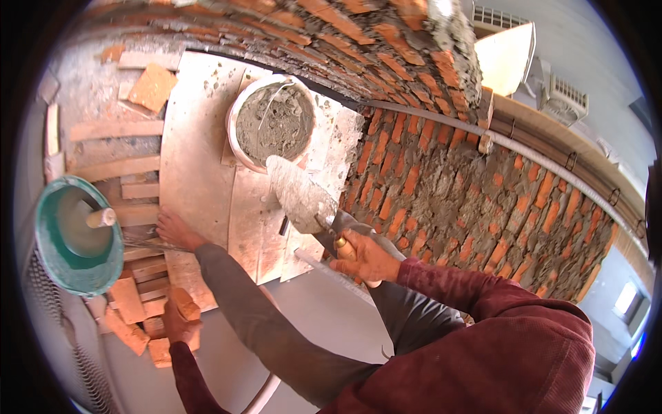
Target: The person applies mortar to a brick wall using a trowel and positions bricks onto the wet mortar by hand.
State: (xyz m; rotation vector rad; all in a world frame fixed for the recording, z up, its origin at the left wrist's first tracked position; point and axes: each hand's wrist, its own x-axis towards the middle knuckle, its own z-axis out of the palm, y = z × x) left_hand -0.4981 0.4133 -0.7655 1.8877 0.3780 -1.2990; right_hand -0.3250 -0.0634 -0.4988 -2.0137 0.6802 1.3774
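My right hand (pixel 365 259) grips the wooden handle of a wide metal trowel (pixel 296 193), its cement-streaked blade tilted just below a white bucket (pixel 272 124) of grey mortar. At the lower left, my left hand (pixel 179 326) is closed on an orange brick piece (pixel 185 302), beside a loose pile of broken bricks (pixel 127 303). A green bucket (pixel 69 255) with cloudy water and a pale round stick in it sits left of that pile. My bare foot (pixel 178 228) rests at the left edge of pale boards (pixel 200 152).
Rough brick walls (pixel 448 207) with smeared mortar rise above and right, with a white pipe (pixel 538 152) along the right one. Flat brick pieces (pixel 114 131) lie at the upper left. My legs (pixel 276 338) stretch over grey floor. A ledge and vents are at the upper right.
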